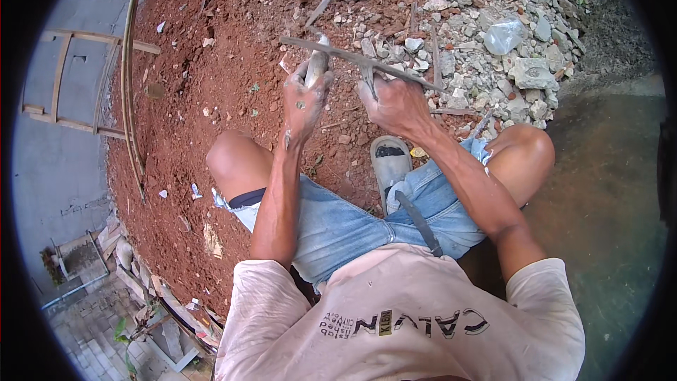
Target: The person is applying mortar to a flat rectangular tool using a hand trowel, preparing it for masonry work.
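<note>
My right hand [396,104] is closed around the handle of a plastering float [405,75]. Its long, thin, dirty blade is seen nearly edge-on and slants down to the right, in front of both hands. Slightly to its left, my left hand [308,97] is wrapped round a pale, rounded, handle-like piece [317,65] coated in dried grey-white material. The upper end of that piece meets or passes behind the float's left part; I cannot tell which. Both hands are dusty and held over the ground, beyond my knees.
Red soil [183,113] spreads ahead and to the left. Broken rubble [532,74] is heaped at the front right, with a clear plastic bag [505,35] on it. A wooden ladder-like frame [62,77] and bent poles [127,63] stand left. Wet grey floor [599,190] lies right.
</note>
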`<action>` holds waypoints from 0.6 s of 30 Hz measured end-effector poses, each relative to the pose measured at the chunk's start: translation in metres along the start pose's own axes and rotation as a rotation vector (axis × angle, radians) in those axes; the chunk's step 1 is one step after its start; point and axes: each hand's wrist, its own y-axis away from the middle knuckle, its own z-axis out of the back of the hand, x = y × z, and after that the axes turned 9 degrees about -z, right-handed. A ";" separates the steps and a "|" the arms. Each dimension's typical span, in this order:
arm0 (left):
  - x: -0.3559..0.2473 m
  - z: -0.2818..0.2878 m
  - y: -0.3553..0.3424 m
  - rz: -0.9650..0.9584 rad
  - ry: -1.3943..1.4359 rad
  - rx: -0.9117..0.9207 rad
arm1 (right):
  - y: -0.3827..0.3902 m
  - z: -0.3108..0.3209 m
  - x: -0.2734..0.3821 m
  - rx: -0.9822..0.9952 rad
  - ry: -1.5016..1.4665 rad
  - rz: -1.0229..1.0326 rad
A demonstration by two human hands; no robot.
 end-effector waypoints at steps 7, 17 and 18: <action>0.015 0.011 -0.011 0.027 0.102 0.071 | -0.013 -0.005 -0.001 0.062 0.093 -0.043; 0.029 0.035 -0.016 0.070 0.133 0.057 | -0.022 -0.019 0.016 0.162 0.026 -0.100; 0.029 0.035 -0.016 0.050 0.107 0.058 | -0.026 -0.021 0.017 0.243 0.060 -0.152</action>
